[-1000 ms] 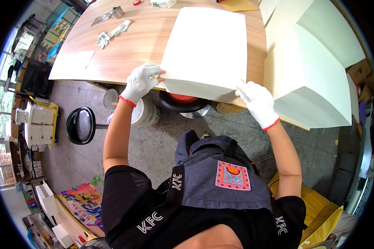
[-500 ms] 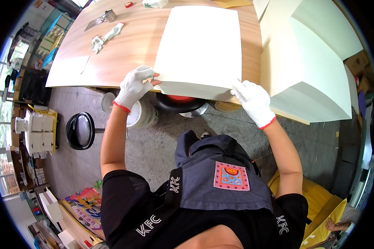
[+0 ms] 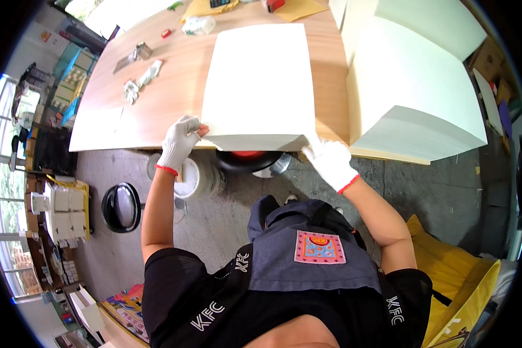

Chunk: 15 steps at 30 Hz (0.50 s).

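Observation:
A neat stack of large white paper sheets (image 3: 261, 81) lies on the wooden table (image 3: 171, 113), its front face level with the near edge. My left hand (image 3: 180, 141), in a white knit glove with a red cuff, is closed at the stack's front left corner; the thumb and fingertip there are bare. At the front right corner, my gloved right hand (image 3: 332, 162) grips the sheets' edge, with one finger up along the corner and others against the front face. Exactly how much paper either hand pinches is too small to tell.
A taller white paper stack (image 3: 414, 87) stands at the table's right. Spare gloves (image 3: 142, 81), a metal tool (image 3: 134, 57), a red tape roll (image 3: 166, 33) and a plastic packet (image 3: 198, 25) lie farther left. Below are a black round stool (image 3: 249, 162), a white bucket (image 3: 194, 178) and another black seat (image 3: 121, 207).
The view has shifted, so the table sits lower and more of its far side shows. Both hands stay at the stack's front corners; the right fingers have moved slightly along the corner.

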Tool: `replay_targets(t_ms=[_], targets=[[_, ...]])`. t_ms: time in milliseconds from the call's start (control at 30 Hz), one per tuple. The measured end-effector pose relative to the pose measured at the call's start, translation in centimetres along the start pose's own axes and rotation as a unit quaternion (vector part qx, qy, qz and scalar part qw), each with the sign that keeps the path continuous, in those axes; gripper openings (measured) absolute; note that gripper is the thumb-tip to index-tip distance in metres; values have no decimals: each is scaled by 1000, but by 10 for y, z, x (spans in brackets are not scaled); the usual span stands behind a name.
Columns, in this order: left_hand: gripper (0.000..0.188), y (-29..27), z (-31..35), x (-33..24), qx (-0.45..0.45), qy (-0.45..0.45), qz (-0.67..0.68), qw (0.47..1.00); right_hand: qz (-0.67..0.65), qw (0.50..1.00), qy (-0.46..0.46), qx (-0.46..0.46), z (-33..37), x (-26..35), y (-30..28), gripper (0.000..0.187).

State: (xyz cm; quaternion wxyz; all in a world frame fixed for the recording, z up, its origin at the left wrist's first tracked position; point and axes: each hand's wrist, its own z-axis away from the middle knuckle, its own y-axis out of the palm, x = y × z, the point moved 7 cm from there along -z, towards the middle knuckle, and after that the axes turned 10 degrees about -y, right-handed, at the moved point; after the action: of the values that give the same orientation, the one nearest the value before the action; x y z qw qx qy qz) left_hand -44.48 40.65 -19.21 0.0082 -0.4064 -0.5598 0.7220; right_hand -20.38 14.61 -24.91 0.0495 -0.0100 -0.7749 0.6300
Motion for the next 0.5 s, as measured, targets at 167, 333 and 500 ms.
replay_targets(t_ms=[167,333,500], targets=[[22,-15,-18,-56,19,62,-270,961,-96,994,-44,11,10,-1,-51,85],[37,-18,-18,-195,-113,304,-106,940,-219,968,16,-119,75,-71,-137,60],[35,41,12,-350,-33,421,-33,906,-56,867,197,-453,186,-208,-247,37]])
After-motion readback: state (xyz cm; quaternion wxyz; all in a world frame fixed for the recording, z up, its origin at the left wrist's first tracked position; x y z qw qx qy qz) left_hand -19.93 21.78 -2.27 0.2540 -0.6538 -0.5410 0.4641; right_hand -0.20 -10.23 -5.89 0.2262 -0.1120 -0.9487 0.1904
